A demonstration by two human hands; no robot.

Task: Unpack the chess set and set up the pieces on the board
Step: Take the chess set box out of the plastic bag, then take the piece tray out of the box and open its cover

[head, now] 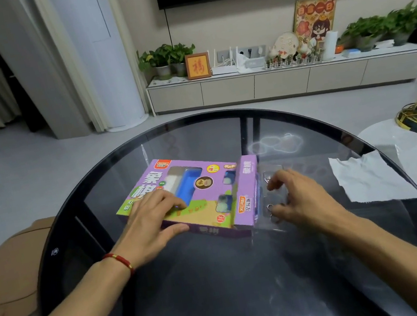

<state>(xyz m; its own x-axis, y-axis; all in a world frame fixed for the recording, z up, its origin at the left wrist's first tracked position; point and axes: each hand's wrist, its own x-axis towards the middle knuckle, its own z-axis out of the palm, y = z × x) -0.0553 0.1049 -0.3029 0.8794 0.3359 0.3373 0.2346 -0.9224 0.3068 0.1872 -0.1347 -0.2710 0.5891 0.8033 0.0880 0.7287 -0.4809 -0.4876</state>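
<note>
Near centre frame, left hand (154, 220) rests flat-fingered on top of the purple chess box (181, 199), pinning it to the dark glass table (223, 280); right hand (296, 198), just right of centre, pinches a clear plastic tray (272, 196) that sticks out of the box's open right end flap (247, 192). Tray looks light, thin, flexy and slick, so best gripped at its rim and drawn out level, lest loose pieces spill. Further right, a white tissue (366, 177) lies apart.

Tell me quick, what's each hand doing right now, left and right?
Left hand: open, fingers pressing flat on the purple chess box.
Right hand: fingers curled, gripping the clear plastic tray sticking out of the box's open end.
</note>
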